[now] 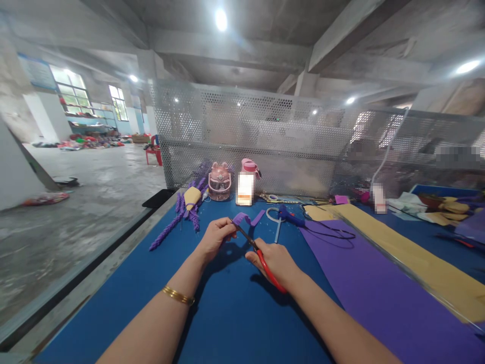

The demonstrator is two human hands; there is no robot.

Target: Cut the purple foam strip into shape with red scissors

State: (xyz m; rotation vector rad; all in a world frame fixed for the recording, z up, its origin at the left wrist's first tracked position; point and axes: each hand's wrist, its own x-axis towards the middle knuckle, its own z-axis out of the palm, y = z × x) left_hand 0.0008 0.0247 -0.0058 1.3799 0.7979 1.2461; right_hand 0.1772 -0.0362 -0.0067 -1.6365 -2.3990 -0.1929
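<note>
Over the blue tabletop (235,323), my left hand (216,236) pinches a narrow purple strip (244,218), which curls away to the right. My right hand (278,260) grips red-handled scissors (270,270), their dark blades pointing up and left to the strip at my left fingertips. Whether the blades are fully closed is hard to make out. Behind my right hand lies a blue glue gun (291,217) with a black cord, beside a pale ring-shaped stand. Purple flower stems (168,230) with a yellow piece lie to the left of my hands.
A large purple sheet (379,283) and a long yellow sheet (413,253) cover the right side. At the back stand a pink helmet-like container (220,182), a lit phone (245,190) and a pink-lidded bottle (249,166), before a perforated metal screen (265,131).
</note>
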